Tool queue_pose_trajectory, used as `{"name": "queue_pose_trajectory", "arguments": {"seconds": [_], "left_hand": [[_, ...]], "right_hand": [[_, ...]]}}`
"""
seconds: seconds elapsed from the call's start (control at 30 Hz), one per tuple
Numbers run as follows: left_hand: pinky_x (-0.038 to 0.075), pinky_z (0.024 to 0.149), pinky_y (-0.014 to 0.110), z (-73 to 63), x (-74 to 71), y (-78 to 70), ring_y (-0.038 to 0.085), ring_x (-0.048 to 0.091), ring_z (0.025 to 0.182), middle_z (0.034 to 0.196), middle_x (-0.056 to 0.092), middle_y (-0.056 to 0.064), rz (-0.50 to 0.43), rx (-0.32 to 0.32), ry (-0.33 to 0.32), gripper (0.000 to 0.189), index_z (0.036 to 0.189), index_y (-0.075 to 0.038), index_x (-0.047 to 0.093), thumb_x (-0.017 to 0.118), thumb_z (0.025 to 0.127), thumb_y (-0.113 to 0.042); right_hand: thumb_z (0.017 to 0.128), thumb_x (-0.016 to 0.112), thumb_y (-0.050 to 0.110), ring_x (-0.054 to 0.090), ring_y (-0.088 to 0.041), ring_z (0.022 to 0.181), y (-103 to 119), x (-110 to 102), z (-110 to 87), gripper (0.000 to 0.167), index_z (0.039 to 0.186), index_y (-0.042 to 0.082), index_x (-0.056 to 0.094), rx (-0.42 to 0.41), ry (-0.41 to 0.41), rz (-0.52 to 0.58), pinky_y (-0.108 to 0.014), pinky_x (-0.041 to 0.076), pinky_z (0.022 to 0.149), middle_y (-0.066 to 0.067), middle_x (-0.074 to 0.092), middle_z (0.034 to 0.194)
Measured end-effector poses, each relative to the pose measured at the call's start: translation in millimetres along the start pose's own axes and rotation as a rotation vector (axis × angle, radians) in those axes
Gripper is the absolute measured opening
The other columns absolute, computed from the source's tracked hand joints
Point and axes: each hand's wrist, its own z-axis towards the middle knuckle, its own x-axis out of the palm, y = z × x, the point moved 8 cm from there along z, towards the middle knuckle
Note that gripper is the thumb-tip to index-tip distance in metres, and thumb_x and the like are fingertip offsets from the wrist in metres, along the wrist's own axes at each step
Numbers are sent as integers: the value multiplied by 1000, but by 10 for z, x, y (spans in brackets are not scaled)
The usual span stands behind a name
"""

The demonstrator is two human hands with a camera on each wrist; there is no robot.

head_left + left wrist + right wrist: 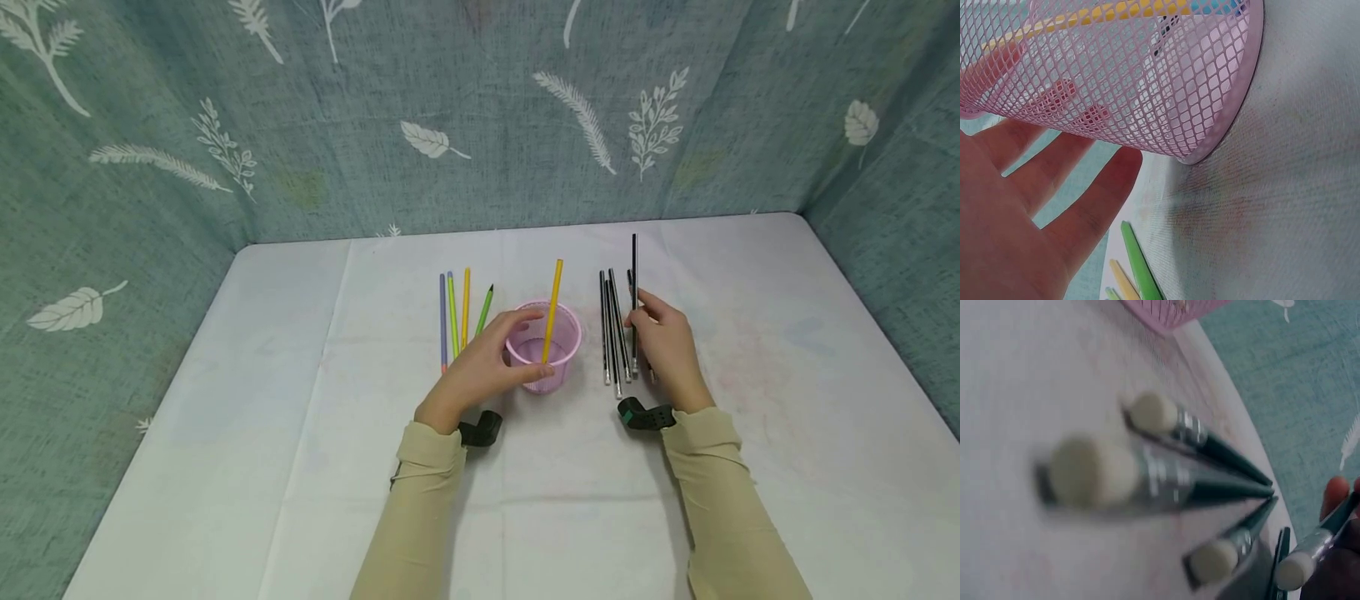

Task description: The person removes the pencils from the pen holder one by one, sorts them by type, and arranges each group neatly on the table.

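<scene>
A pink mesh pencil cup point(564, 365) stands upright with one yellow pencil point(553, 312) leaning in it. My left hand point(480, 362) holds the cup from its left side, thumb at the front and fingers round the back; in the left wrist view several fingers lie against the mesh point(1166, 119). My right hand point(669, 343) pinches a black pencil point(634, 262), its white eraser point(1294, 572) end toward me. Beside that hand lie several more black pencils point(616, 321) with silver ferrules and white erasers.
Left of the cup lie a purple pencil point(443, 312), a lime pencil point(453, 308), a yellow pencil point(467, 300) and a green pencil point(486, 307), partly behind my left hand. A white cloth covers the table point(360, 467). A leaf-patterned green curtain point(337, 167) borders it.
</scene>
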Motion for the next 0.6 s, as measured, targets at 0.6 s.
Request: {"name": "queue_pose_trajectory", "arguments": {"seconds": [0.6], "left_hand": [[38, 92, 37, 10, 4, 4, 14, 42, 115, 129, 41, -7, 9, -5, 4, 73, 129, -38, 37, 66, 66, -60]], "right_hand": [[85, 47, 18, 53, -29, 90, -143, -137, 78, 44, 127, 2, 49, -31, -15, -353, -42, 42, 76, -14, 59, 101]]}}
